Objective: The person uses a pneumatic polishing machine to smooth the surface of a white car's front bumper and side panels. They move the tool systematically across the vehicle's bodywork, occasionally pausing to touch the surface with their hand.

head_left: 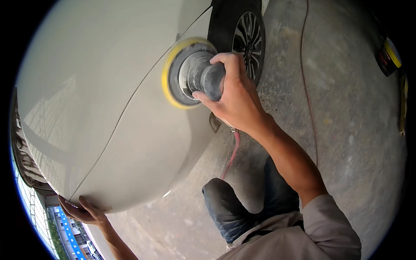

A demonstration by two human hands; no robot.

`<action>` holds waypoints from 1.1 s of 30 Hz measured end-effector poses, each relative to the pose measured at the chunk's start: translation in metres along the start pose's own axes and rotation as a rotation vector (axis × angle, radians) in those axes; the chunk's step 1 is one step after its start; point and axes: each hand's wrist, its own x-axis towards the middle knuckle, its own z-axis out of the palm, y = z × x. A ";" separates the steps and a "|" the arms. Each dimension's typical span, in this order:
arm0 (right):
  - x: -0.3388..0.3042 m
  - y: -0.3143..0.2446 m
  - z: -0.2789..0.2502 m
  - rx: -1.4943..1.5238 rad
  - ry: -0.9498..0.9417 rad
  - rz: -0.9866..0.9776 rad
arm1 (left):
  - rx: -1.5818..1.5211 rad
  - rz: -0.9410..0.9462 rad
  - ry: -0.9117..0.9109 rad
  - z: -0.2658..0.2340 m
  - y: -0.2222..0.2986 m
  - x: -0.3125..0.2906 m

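Observation:
My right hand (232, 86) is wrapped round the grey body of an air-powered orbital sander (197, 73). The sander's round pad with a yellow rim (168, 78) is against the pale car body panel (143, 130), beside a long curved panel seam and close to the wheel. From under my right hand a pinkish-red air hose (236, 147) runs down towards my knee. At the lower left, my left hand (86, 211) lies at the panel's edge, near the end of the seam, with its fingers apart and holding no tool.
A car wheel with a spoked rim (249, 43) stands just beyond the sander. Along the concrete floor (346, 130) runs a thin reddish hose (305, 82). A dark container with a yellow label (388, 57) is at the far right. My knees are bent below the panel.

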 end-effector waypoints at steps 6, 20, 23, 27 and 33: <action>-0.016 0.026 -0.002 -0.021 0.019 0.029 | 0.016 0.015 -0.001 0.001 -0.006 -0.003; -0.007 0.024 0.000 0.199 0.024 0.070 | 0.045 0.008 -0.014 -0.001 -0.006 -0.004; 0.010 0.040 0.001 0.210 0.120 0.076 | 0.036 0.027 -0.009 0.001 -0.008 -0.005; 0.016 0.031 -0.007 0.222 0.088 0.112 | 0.065 0.050 -0.007 -0.001 -0.004 -0.002; 0.010 0.033 -0.005 0.188 0.057 0.087 | 0.085 0.036 -0.027 -0.004 -0.013 -0.006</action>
